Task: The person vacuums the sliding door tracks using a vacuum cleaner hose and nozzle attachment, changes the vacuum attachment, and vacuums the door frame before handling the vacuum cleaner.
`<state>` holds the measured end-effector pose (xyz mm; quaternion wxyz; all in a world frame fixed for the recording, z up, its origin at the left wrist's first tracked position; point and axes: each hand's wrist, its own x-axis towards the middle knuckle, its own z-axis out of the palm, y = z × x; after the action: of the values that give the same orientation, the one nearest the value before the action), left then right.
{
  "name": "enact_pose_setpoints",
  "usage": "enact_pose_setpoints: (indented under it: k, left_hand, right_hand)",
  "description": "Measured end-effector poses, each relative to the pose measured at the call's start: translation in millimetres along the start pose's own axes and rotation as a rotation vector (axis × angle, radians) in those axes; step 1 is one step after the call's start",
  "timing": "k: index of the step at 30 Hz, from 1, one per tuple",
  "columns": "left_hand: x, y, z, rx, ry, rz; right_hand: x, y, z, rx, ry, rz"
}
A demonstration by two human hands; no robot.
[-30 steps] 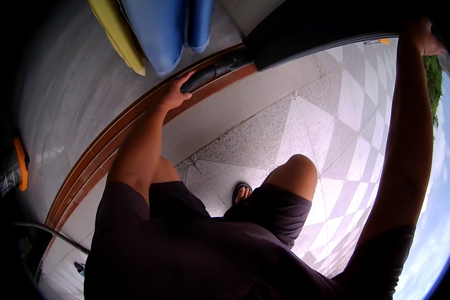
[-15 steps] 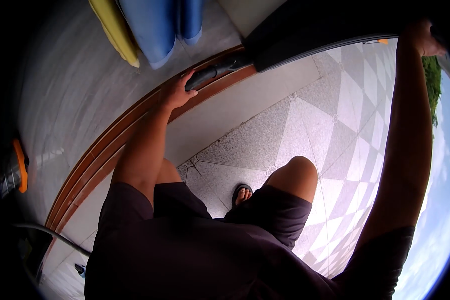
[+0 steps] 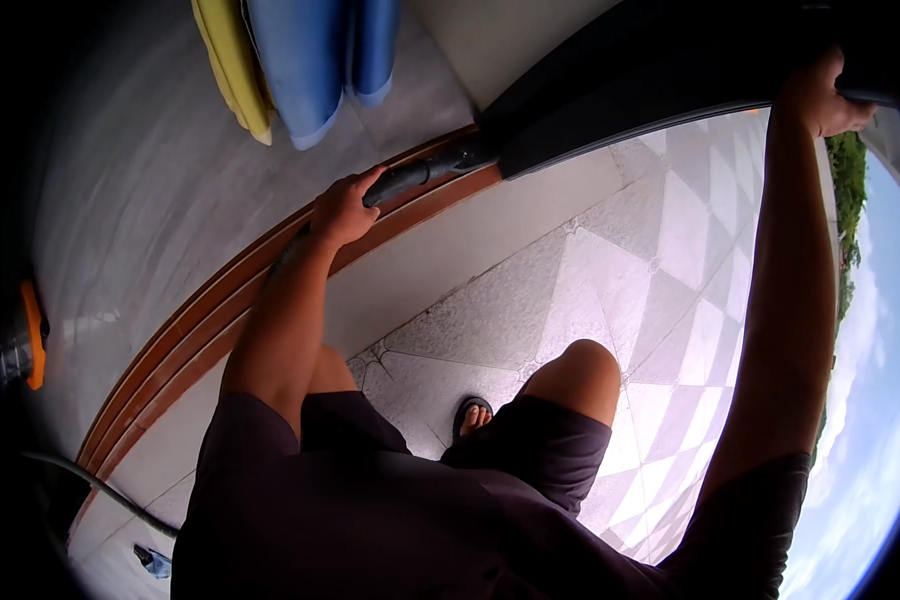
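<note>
Tube, black, lies along brown track, left hand wrapped round its near part. Probably light, fairly stiff, smooth enough to slip; best held there, fingers right around. Right hand curls by dark panel, hold unclear. Farther: yellow item, blue item, unidentified.

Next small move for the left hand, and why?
Probably draw the black tube back along the brown rails, away from the dark panel: the left hand grips it, it lies along the rails, and its far end seems to reach the panel's edge.
</note>
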<state>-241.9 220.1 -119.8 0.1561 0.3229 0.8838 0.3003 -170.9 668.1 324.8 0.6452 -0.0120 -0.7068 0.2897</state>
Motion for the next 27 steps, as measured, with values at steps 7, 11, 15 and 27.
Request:
enact_pose_setpoints:
  k: [7,11,15,27]
  left_hand:
    - [-2,18,-49,0.014,0.108,0.062]
    - [-3,16,-54,-0.073,0.148,0.050]
    - [-2,14,-49,-0.125,0.114,0.012]
    - [-2,46,-78,-0.430,0.353,0.232]
  right_hand:
    - [1,-1,-6,-0.369,0.105,-0.101]
    - [-2,-5,-1,-0.330,0.121,-0.096]
    - [-13,-21,7,-0.305,0.141,-0.049]
    - [-2,0,-1,-0.570,0.196,-0.089]
